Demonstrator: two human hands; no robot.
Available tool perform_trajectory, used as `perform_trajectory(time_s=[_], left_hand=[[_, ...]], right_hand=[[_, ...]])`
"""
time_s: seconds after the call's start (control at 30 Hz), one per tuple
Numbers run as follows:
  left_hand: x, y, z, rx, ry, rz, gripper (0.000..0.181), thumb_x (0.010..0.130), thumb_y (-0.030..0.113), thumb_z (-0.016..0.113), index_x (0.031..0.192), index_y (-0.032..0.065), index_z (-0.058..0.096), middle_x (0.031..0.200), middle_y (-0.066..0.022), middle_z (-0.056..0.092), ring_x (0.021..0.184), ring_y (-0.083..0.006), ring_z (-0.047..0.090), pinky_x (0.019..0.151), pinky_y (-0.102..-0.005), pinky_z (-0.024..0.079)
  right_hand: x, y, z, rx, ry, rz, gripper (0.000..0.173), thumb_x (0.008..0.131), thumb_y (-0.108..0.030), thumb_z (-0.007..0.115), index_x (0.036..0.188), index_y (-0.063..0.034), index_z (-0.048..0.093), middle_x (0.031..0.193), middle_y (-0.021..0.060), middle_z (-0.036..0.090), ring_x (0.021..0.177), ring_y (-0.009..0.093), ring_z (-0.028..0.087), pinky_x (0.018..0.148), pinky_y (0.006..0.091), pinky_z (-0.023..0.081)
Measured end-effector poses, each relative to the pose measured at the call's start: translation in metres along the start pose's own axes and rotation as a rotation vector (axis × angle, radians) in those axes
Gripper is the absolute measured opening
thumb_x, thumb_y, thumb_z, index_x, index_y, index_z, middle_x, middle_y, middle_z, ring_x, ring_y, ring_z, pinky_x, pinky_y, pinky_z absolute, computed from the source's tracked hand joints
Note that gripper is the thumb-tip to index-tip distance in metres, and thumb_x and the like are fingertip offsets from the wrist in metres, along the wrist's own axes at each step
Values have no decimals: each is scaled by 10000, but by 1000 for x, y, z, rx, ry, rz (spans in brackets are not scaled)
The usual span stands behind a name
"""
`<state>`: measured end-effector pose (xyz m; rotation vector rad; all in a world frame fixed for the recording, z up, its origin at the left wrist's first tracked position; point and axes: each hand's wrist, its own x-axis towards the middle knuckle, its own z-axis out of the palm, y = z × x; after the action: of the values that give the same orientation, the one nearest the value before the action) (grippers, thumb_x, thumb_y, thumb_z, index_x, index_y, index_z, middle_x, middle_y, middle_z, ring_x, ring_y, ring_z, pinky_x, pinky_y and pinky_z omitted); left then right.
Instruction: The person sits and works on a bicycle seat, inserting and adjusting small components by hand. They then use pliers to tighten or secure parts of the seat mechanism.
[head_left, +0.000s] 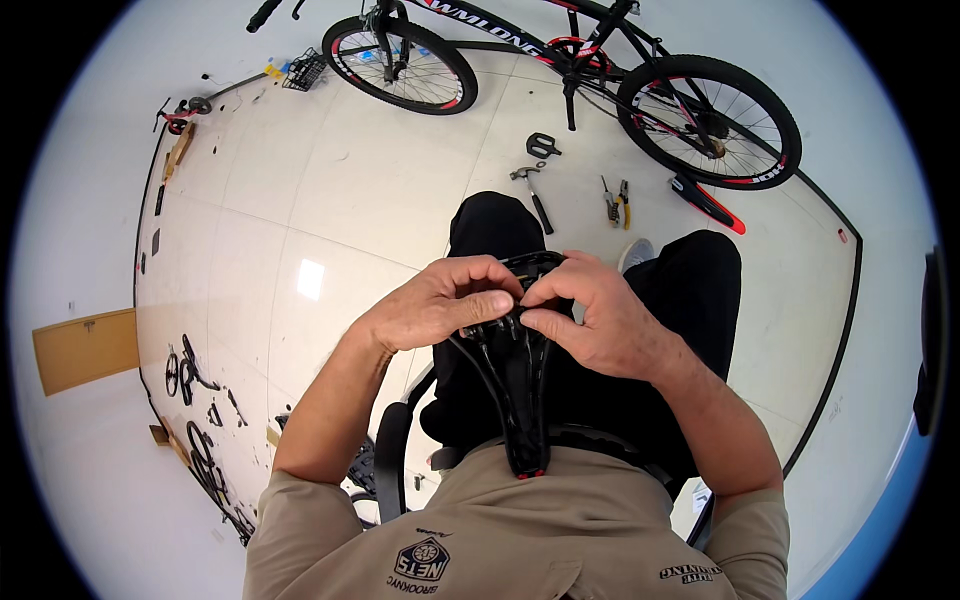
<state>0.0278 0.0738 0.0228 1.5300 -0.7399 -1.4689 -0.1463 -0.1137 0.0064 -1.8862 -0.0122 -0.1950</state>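
Note:
A black bicycle saddle (501, 390) lies underside up on my lap, its narrow nose with red marks pointing at my belly. My left hand (457, 300) and my right hand (600, 315) meet over the saddle's rails at the metal seat clamp (504, 324). Thumb and forefinger of each hand pinch at the clamp, the fingertips almost touching. Whatever small part lies between them is mostly hidden. The wide rear of the saddle shows beyond my fingers, between my knees.
Beyond my knees lie a claw hammer (534, 199), a pedal (543, 145), a screwdriver (607, 196), yellow-handled pliers (623, 204) and a black-red mudguard (709, 204). A black-red bicycle (525, 34) stands behind them. A chair armrest (393, 457) is at my left; bike parts (187, 371) lie farther left.

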Motion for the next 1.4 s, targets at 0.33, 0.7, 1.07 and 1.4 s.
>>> perform_trajectory(time_s=[0.33,0.7,1.07,1.4], left_hand=[[0,-4,-5,-82,-50,3,228,1000,182,746,1178,47,698,1001,24,687,891,-54,597,748,-239,502],[12,21,2,59,-77,-114,206,1015,182,716,1158,37,691,930,31,668,778,-40,565,655,-222,471],[10,14,-4,-16,-65,-99,189,1010,144,717,1155,24,699,937,17,685,779,-44,585,656,-222,490],[9,23,2,32,-30,-157,262,1042,305,665,1098,52,711,916,13,685,771,-58,578,644,-240,483]], right_hand=[[-5,-2,12,-81,88,-44,62,912,-102,744,965,-78,722,879,35,707,871,251,662,1111,467,398],[-9,5,1,118,74,152,121,925,-139,743,918,-26,699,817,88,706,824,269,633,915,387,478],[-6,0,-1,115,46,134,101,906,-108,752,907,-24,696,788,87,710,768,254,641,1002,400,450],[-5,-13,2,147,83,275,76,915,-81,725,941,-10,716,842,78,721,800,216,658,1010,378,469]])
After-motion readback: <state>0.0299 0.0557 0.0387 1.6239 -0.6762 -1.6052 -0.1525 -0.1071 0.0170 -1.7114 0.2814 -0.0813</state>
